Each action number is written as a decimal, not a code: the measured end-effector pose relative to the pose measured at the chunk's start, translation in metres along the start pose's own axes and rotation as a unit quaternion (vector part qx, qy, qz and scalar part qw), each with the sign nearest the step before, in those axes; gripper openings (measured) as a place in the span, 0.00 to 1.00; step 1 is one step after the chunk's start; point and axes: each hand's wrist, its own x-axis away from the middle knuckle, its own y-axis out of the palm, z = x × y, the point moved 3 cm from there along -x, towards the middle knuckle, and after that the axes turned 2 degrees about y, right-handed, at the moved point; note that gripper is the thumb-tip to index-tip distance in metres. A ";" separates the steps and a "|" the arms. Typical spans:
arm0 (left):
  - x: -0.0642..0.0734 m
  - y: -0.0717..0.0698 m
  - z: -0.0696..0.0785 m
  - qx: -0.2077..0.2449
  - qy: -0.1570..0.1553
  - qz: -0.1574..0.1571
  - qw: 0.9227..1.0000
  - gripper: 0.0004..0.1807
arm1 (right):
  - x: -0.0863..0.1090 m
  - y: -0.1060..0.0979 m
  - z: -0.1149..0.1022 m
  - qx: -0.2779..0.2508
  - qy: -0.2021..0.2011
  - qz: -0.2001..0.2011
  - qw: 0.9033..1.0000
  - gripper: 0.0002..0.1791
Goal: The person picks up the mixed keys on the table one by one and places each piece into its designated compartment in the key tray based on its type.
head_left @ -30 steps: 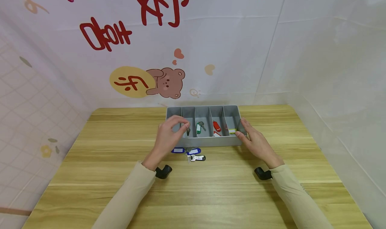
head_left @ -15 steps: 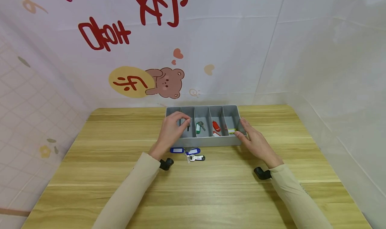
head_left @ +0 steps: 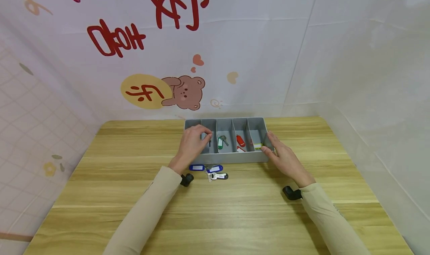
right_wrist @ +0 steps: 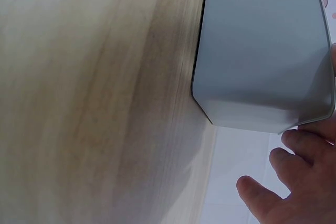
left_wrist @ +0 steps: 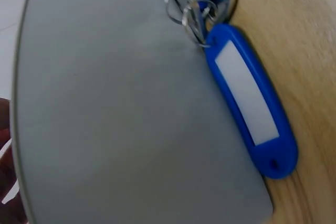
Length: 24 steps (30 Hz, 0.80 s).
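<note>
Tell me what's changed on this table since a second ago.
The left hand has moved slightly forward over the gray tray, still pinching a small dark item. Nothing visibly new was grasped or let go. The right hand stays at the tray's right end; the blue tags, black tag, green tag and red tags haven't moved.

your head view is bright, with a pale sheen on the wood-grain tabletop [head_left: 248,210] before the front edge of the gray compartment tray [head_left: 231,158] and soft shadow beside your right sleeve [head_left: 330,215]. your left wrist view is dim and blurry, the tray's rim bowed by distortion.
</note>
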 end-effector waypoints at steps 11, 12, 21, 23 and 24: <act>0.000 0.006 -0.004 -0.089 0.012 -0.027 0.996 0.11 | 0.000 0.001 -0.001 -0.001 0.002 -0.001 1.000 0.41; 0.000 0.006 -0.005 -0.094 0.012 -0.031 0.995 0.15 | 0.000 0.001 -0.001 -0.001 0.001 0.000 1.000 0.41; 0.014 -0.001 -0.011 -0.095 0.009 -0.056 0.994 0.41 | 0.001 0.001 -0.001 0.004 0.007 -0.001 1.000 0.42; 0.018 -0.003 -0.012 -0.090 0.004 -0.067 0.994 0.44 | 0.001 0.001 -0.001 0.004 0.007 -0.001 1.000 0.42; 0.021 -0.003 -0.013 -0.087 0.002 -0.071 0.994 0.45 | 0.001 0.001 -0.001 0.004 0.007 -0.002 1.000 0.42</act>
